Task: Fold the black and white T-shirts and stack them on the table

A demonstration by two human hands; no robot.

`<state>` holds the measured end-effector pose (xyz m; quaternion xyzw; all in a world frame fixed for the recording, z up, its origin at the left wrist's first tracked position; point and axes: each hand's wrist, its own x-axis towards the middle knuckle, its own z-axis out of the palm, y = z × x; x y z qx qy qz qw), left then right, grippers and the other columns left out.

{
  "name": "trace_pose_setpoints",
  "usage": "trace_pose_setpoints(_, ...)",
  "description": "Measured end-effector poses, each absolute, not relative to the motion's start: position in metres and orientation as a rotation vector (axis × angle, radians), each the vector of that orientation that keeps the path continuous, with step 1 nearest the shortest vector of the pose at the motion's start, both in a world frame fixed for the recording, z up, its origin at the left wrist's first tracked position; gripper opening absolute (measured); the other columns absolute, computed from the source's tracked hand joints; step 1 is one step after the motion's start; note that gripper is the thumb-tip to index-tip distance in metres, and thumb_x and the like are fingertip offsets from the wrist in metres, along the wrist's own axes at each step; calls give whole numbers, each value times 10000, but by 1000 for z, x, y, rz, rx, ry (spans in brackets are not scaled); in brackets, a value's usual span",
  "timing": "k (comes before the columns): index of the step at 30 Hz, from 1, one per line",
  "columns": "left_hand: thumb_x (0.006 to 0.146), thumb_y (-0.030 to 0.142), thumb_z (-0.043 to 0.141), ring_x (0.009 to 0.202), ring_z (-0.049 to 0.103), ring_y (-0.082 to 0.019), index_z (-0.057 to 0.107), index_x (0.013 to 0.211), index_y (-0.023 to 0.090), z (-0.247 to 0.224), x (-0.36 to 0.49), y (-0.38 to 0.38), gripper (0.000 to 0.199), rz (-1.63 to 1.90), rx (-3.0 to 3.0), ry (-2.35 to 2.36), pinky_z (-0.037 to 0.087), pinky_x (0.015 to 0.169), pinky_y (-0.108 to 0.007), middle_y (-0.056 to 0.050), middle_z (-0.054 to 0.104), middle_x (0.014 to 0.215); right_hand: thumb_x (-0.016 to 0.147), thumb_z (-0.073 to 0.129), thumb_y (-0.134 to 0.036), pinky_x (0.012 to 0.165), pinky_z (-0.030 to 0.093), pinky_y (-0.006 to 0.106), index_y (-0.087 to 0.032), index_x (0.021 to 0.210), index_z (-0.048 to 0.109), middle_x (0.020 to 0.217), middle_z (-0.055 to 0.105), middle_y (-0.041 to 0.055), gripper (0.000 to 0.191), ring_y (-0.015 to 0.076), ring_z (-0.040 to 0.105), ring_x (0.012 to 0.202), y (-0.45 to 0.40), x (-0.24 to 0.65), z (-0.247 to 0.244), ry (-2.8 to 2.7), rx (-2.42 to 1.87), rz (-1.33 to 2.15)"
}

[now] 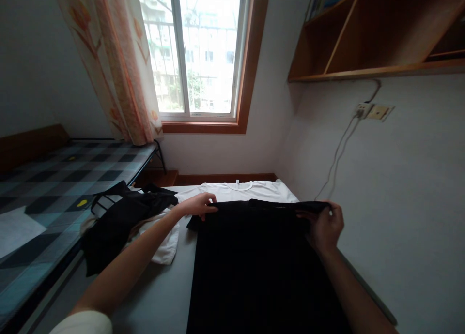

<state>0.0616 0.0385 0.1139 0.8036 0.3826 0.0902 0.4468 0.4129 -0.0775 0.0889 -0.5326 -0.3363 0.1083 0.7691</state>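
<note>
A black garment [257, 266] hangs spread between my two hands and runs down past the bottom edge of the view. My left hand [198, 205] pinches its upper left corner. At the upper right corner, my right hand [329, 225] grips the cloth between thumb and fingers. Behind the raised edge, a white shirt [240, 191] lies spread flat at the far end of the pale table [160, 295], its lower part hidden by the black garment.
Left of the table's middle sits a pile of black clothes [119, 222] with a white cloth [169, 244]. A checkered bed [98, 169] with a paper sheet [18, 230] stands left. A wall with a cable [337, 155] and a wooden shelf [381, 34] borders the right.
</note>
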Motion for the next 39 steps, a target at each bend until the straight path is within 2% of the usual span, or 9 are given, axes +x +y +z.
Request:
trace_pose_setpoints(4,791,464,590,473,503,-81,565,735,149,167,47,12,321,451,2069,868,367,428,-171,51,509,564,829,521,-414,614,519,287,-203,851,534,776,543,-22,213,125,569,678,-72,396,139,-653,-1049,-182)
trace_pose_setpoints(9,800,452,589,571,508,-88,615,815,132,252,40,-20,322,1053,2113,991,375,499,-174,31,548,631,826,510,-306,549,525,288,-245,807,490,712,484,-22,67,130,546,632,-51,387,236,-708,-746,-157)
trace_pose_setpoints(13,812,418,567,756,572,-128,640,919,114,277,33,20,330,1434,2210,1188,458,677,-230,12,570,752,871,452,-329,684,572,320,-266,868,499,821,555,23,79,156,597,773,3,391,274,-879,-826,-123)
trace_pose_setpoints(16,811,430,549,801,575,-147,653,904,99,252,31,82,360,1328,2285,1218,470,747,-275,-1,596,782,894,417,-297,690,575,314,-207,971,508,812,594,31,150,134,616,734,62,388,253,-909,-1040,91)
trace_pose_setpoints(21,830,376,530,781,593,-152,669,918,114,157,33,153,310,782,2168,1524,474,731,-249,-26,651,798,902,449,-252,670,585,298,-132,1133,545,880,676,76,277,142,669,732,123,380,145,-1003,-1419,621)
trace_pose_setpoints(24,797,303,593,799,622,-177,685,840,123,102,32,163,207,653,2140,1624,478,755,-267,-63,680,818,789,626,-251,600,596,349,-116,1000,641,850,708,108,251,202,689,701,126,381,75,-1066,-1527,786)
trace_pose_setpoints(27,807,285,605,891,636,-213,685,891,155,67,31,166,174,586,2122,1722,470,805,-297,-99,693,942,782,613,-248,657,602,337,-124,1045,655,917,723,106,294,208,701,799,122,385,29,-1088,-1563,799)
trace_pose_setpoints(33,893,418,499,1004,625,-251,625,1076,252,50,41,180,277,552,2136,1829,456,817,-325,-90,670,1103,837,481,-265,862,558,346,-90,1328,498,1239,628,147,521,229,622,1105,141,400,15,-1091,-1571,632)
trace_pose_setpoints(39,908,448,458,1035,617,-284,594,1114,267,48,59,190,306,489,2180,1849,441,828,-355,-116,673,1087,803,497,-251,1052,408,386,-87,1346,493,1290,594,154,568,245,536,1224,167,407,16,-1188,-1670,496)
